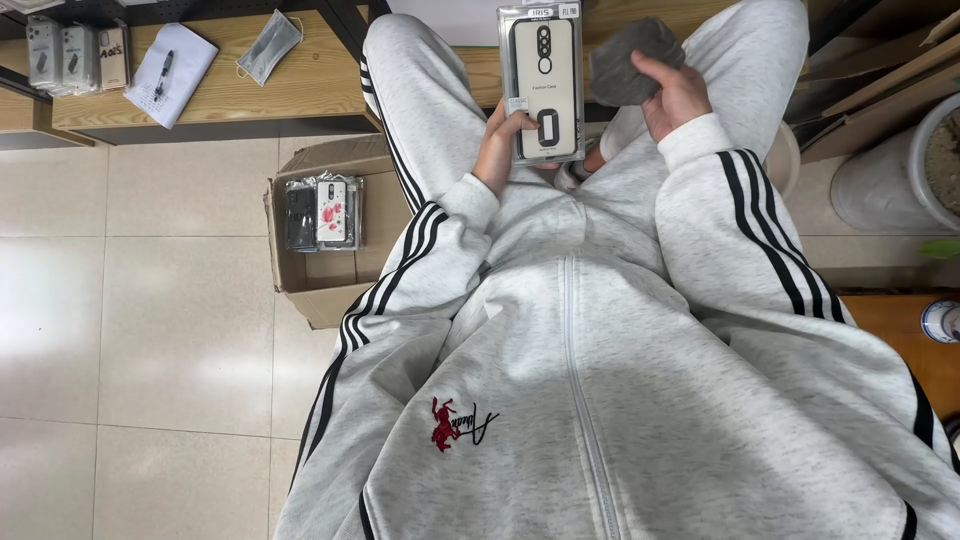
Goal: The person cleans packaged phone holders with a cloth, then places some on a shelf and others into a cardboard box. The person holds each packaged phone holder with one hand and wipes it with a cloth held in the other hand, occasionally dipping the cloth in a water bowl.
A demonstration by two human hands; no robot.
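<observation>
Both hands grip: left (500, 140) the packaged phone case (542, 82), right (672, 95) the grey cloth (625, 62) beside it.

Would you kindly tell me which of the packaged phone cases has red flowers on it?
The white case lying in the cardboard box on the floor; the case in the left hand is plain cream.
</observation>
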